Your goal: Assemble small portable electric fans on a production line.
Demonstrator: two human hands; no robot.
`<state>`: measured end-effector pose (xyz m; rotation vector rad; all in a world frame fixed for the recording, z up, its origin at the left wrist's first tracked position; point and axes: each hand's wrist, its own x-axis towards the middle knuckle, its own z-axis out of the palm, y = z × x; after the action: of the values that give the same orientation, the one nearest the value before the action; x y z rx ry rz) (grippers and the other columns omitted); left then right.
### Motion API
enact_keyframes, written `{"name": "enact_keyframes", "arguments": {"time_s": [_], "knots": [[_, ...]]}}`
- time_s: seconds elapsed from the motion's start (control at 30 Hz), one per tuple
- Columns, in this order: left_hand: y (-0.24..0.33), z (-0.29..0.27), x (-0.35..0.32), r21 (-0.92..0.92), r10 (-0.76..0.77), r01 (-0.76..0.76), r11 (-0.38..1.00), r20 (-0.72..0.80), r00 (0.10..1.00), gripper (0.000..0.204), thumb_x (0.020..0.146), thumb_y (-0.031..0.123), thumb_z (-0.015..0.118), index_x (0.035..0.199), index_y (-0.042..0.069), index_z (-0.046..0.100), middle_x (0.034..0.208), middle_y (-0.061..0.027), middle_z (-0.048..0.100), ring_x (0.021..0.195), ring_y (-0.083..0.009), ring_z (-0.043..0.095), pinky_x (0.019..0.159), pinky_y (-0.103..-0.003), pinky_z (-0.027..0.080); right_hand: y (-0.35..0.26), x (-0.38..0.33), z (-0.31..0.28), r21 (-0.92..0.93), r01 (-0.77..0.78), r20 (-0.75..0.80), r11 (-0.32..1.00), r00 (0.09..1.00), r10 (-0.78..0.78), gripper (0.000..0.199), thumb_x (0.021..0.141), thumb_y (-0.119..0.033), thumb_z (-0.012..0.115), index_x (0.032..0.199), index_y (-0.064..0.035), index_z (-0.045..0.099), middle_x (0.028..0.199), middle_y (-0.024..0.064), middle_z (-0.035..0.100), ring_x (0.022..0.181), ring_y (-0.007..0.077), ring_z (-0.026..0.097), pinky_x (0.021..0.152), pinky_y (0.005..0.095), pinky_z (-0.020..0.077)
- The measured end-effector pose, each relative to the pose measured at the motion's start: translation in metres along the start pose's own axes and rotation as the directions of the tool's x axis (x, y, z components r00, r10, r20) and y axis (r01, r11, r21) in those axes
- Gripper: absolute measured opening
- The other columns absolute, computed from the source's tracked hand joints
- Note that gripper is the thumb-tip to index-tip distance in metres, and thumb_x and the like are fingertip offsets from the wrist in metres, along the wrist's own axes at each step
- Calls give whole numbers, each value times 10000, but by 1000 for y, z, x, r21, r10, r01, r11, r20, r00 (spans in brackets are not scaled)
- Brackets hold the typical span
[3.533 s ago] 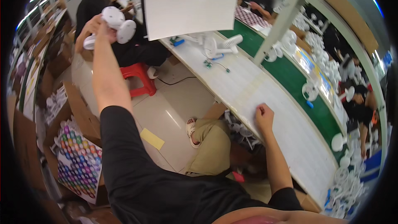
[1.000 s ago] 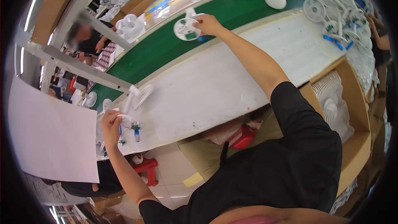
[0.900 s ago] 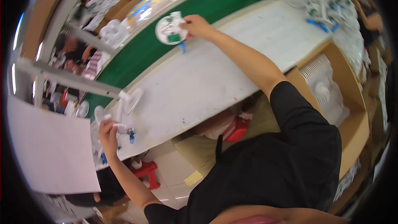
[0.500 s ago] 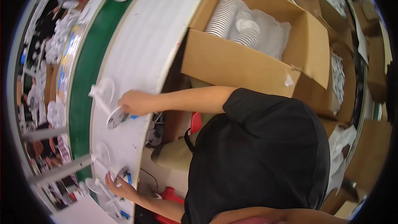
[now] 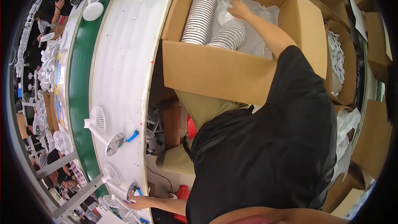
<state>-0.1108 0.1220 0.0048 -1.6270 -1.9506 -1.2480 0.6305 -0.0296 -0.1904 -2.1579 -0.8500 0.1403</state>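
Observation:
My right hand (image 5: 239, 9) reaches into an open cardboard box (image 5: 219, 72), its fingers bunched at the edge of a white round disc (image 5: 225, 18). Beside that disc lie stacks of white round discs (image 5: 199, 16) on clear plastic wrap. My left hand (image 5: 137, 202) is low on the white table, with its fingers closed around what looks like the neck of a white desk fan, partly hidden. Just above it lies another white fan (image 5: 112, 174). Farther up, a white fan (image 5: 98, 118) lies with its open round base (image 5: 115, 144) showing wires, untouched.
A blue tool-like piece (image 5: 132, 136) lies beside the fan base. A green conveyor belt (image 5: 81, 83) runs along the far side of the white table (image 5: 124, 45). More cartons of white parts (image 5: 336, 58) stand at the right. Another person (image 5: 54, 4) is across the belt.
My right hand has left the fan base on the table and reached into the box. My left hand has shifted from one fan's base toward the lower fan. The view has shifted.

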Motion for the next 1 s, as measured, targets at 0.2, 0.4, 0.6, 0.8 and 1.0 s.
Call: {"name": "enact_keyframes", "arguments": {"time_s": [0.2,0.4,0.6,0.8,1.0], "knots": [[-4,-20,3,108,-56,54,993,9,998,457,889,182,568,1305,-8,554,1261,-220,580,1117,-343,571,901,-370,473,21,-26,0,-107,-31,223,994,973,55,448,827,-301,630,1172,-29,538,1091,167,602,952,325,567,862,383,454],[-34,-30,-4,55,-167,164,985,47,985,402,887,127,560,1263,-13,573,1177,-211,623,1037,-333,605,864,-350,478,63,-17,7,-219,-42,419,975,898,133,704,820,-380,669,1372,-24,417,1285,215,539,1136,371,540,990,401,426],[-41,-36,-7,48,-149,150,988,-11,989,353,880,101,550,1215,-2,597,1131,-197,639,975,-328,620,845,-339,478,19,-65,-14,-363,72,509,929,850,133,810,840,-402,678,1507,-154,289,1397,260,443,1181,424,534,1016,455,428],[-79,-37,-35,-146,-355,375,915,150,923,376,882,91,539,1248,13,585,1169,-161,632,1031,-257,608,900,-307,468,125,-107,-20,-481,198,615,854,771,168,771,830,-396,677,1479,-115,370,1421,172,490,1351,381,389,1106,469,338],[-113,-61,-92,-267,-234,213,940,-48,971,376,770,-30,624,1141,23,592,1159,-142,570,981,-252,590,835,-320,511,125,-126,-25,-539,181,621,822,745,244,876,835,-473,663,1515,-78,278,1525,153,363,1384,328,380,1152,525,245]]}}
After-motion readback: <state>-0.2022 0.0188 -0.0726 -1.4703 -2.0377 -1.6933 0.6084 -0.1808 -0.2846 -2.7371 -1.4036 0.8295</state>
